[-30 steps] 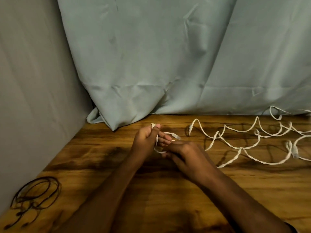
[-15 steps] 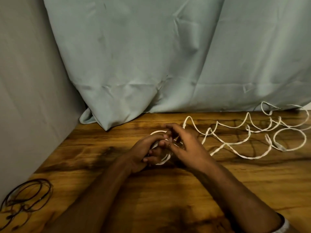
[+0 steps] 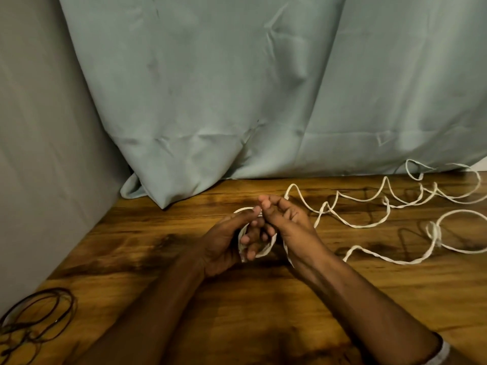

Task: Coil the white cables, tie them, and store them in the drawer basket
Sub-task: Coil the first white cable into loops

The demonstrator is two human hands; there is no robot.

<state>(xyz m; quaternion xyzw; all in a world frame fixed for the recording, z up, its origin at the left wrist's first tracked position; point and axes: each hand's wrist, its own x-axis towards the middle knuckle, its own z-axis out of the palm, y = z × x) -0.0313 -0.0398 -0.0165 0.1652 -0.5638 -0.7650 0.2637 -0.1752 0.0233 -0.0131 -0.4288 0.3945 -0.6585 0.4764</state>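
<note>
While the white cable (image 3: 353, 225) trails in loose bends to the right across the wooden surface (image 3: 237, 325), a small coil of it is held around the curled fingers of the left hand (image 3: 226, 243); its strand is pinched by the right hand (image 3: 287, 222). A dark cable (image 3: 37, 320) is noted at lower left.

Both hands meet above the middle of the table (image 3: 237, 325), the left hand (image 3: 226, 243) just left of the right hand (image 3: 290, 227), with a small coil of the cable (image 3: 358, 225) looped around the left fingers. From the hands the cable trails right across the tabletop in loose bends (one strand runs under the right wrist). A curtain (image 3: 237, 101) hangs behind, its hem on the table's far edge. A bundle of thin cords (image 3: 37, 320) lies at the near left corner, beside the wall (image 3: 39, 154).
</note>
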